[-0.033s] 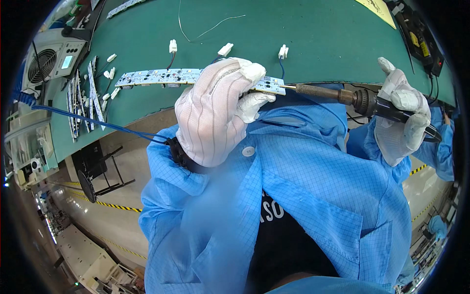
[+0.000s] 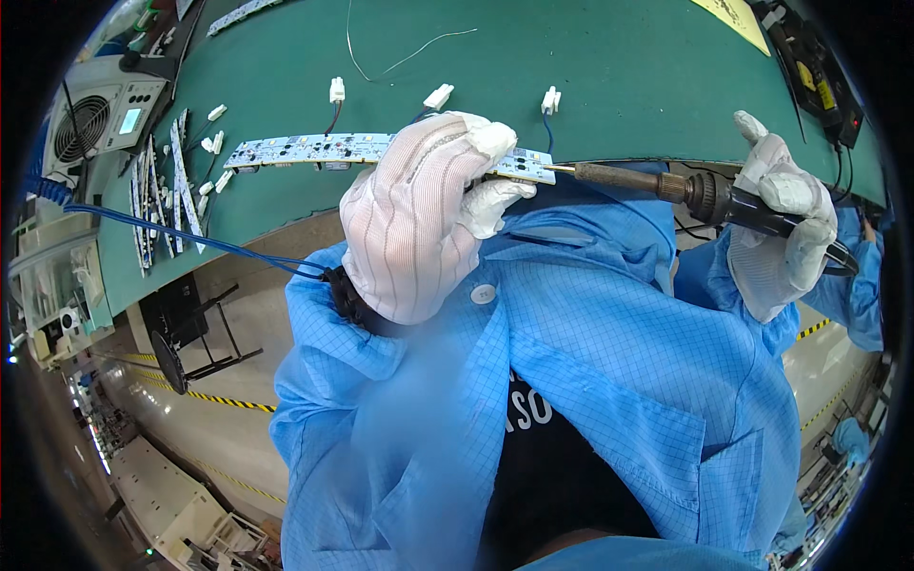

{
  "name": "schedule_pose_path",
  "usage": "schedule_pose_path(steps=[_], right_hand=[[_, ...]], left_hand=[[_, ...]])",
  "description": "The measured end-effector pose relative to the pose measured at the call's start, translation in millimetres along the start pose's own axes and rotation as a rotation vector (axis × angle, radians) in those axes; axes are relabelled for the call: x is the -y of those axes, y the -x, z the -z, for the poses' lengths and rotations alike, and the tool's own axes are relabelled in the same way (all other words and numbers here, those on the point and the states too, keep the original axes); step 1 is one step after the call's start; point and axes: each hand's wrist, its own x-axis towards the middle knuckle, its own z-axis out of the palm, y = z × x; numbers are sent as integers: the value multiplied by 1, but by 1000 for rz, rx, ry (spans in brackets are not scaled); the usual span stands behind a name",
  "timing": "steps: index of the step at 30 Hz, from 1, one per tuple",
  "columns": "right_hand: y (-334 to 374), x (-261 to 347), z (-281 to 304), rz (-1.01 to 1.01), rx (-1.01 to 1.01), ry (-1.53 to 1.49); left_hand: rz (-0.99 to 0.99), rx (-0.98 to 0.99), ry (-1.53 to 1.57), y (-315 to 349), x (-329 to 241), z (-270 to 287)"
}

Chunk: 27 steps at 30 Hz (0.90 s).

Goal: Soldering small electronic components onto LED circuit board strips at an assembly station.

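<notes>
- At the near side of the green bench (image 2: 609,100), the left hand (image 2: 419,214) pinches a circuit strip (image 2: 309,149).
- The right hand (image 2: 785,214) curls around a soldering iron (image 2: 703,197), tip at the strip's end.

Bright light; edges bent, rim black; hazy blur on jacket (image 2: 590,333); floor (image 2: 228,440) glare.
</notes>
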Motion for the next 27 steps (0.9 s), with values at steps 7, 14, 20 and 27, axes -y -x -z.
schedule_pose_path(steps=[7,14,20,27], right_hand=[[2,-8,13,-57,78,-61],[1,-6,3,-72,-20,-25],[-18,-5,2,99,176,53],[-11,-2,-3,54,124,12]], left_hand=[[46,-7,-11,-1,-6,3],[-6,-17,-20,-1,-2,3],[8,-23,-2,-2,-2,1],[-7,-19,-9,1,-4,2]])
